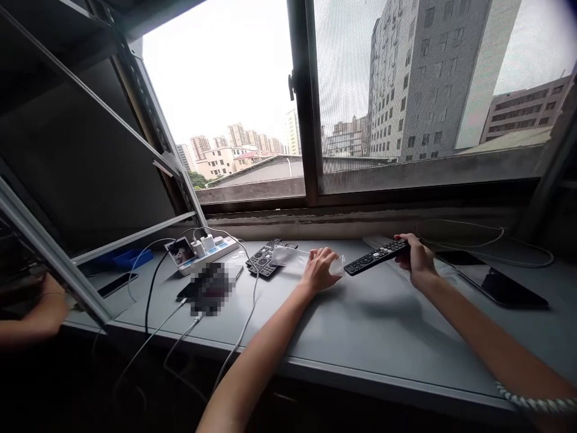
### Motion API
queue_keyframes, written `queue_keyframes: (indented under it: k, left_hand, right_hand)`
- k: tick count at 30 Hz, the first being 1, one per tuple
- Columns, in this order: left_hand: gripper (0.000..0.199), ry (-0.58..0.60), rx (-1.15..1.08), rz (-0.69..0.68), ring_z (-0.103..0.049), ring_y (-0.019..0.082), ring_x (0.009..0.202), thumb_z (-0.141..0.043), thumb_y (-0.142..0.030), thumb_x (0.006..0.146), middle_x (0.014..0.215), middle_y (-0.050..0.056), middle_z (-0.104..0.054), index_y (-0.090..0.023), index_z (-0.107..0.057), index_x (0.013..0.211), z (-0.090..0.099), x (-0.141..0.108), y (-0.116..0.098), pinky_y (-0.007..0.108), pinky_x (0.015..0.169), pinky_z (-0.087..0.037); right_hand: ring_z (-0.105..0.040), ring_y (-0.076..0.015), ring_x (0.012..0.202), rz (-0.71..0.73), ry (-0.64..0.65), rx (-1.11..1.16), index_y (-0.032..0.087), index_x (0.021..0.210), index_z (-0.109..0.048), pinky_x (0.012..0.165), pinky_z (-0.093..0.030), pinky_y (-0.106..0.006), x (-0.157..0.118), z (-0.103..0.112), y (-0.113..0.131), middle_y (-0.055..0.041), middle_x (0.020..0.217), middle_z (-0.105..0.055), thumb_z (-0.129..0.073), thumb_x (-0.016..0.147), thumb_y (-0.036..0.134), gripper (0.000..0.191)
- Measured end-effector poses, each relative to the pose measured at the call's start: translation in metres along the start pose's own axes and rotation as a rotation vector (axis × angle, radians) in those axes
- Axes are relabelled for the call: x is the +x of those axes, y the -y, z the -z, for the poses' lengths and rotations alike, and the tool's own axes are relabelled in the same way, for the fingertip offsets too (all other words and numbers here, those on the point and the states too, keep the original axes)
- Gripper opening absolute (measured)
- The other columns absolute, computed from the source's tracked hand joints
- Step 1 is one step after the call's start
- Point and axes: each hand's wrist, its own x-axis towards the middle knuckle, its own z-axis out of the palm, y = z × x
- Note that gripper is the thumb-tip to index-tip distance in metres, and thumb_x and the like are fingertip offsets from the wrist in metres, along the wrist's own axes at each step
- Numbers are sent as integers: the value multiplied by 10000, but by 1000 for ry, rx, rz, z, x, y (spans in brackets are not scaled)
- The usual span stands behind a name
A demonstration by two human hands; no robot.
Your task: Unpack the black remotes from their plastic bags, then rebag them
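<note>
My right hand (418, 262) grips one end of a black remote control (375, 257), which slants down to the left above the desk. Closed on a clear plastic bag (288, 257) is my left hand (321, 269), and a crumpled end of the bag sticks out beside its fingertips, close to the remote's lower end. Several more black remote controls (264, 260) lie just left of the bag, which partly covers them.
A white power strip (216, 251) with chargers and trailing cables stands on the grey desk (360, 337). Left of centre lies a blurred-out dark device (211, 288); a black tablet (500, 285) is at right. Another person's arm (36, 316) shows beyond the metal rack (49, 258).
</note>
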Motion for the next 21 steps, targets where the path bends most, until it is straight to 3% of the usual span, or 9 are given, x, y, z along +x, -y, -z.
queue_keyframes:
  k: [3, 5, 11, 21]
  left_hand:
    - [308, 16, -9, -7, -532, 205, 964, -705, -303, 705, 1022, 32, -574, -215, -557, 960, 0, 1, -1, 340, 914, -323]
    - [328, 18, -15, -10, -529, 205, 966, -713, -310, 696, 1014, 32, -573, -211, -556, 967, 0, 1, -1, 339, 912, -321]
    - [350, 15, -19, 22, -514, 221, 998, -730, -313, 683, 1006, 32, -570, -222, -565, 977, 2, 0, 1, 346, 918, -315]
    - [320, 12, -28, 30, -513, 224, 996, -705, -323, 698, 995, 32, -575, -218, -573, 969, 2, -4, 2, 356, 928, -320]
  right_hand:
    - [-446, -198, 391, -186, -14, 211, 261, 758, -548, 360, -275, -340, -4, -3, 6, -34, 472, -493, -531, 663, 485, 244]
    - [-412, -177, 374, -221, -12, 251, 254, 754, -554, 361, -257, -330, -8, -5, 10, -23, 450, -484, -556, 660, 450, 218]
    - [-425, -174, 378, -186, -54, 283, 221, 766, -572, 358, -234, -323, -14, -8, 13, -23, 463, -483, -553, 657, 400, 210]
    - [-478, -216, 422, -103, -104, 225, 250, 813, -597, 398, -301, -356, -14, -4, 9, -26, 494, -501, -561, 666, 417, 226]
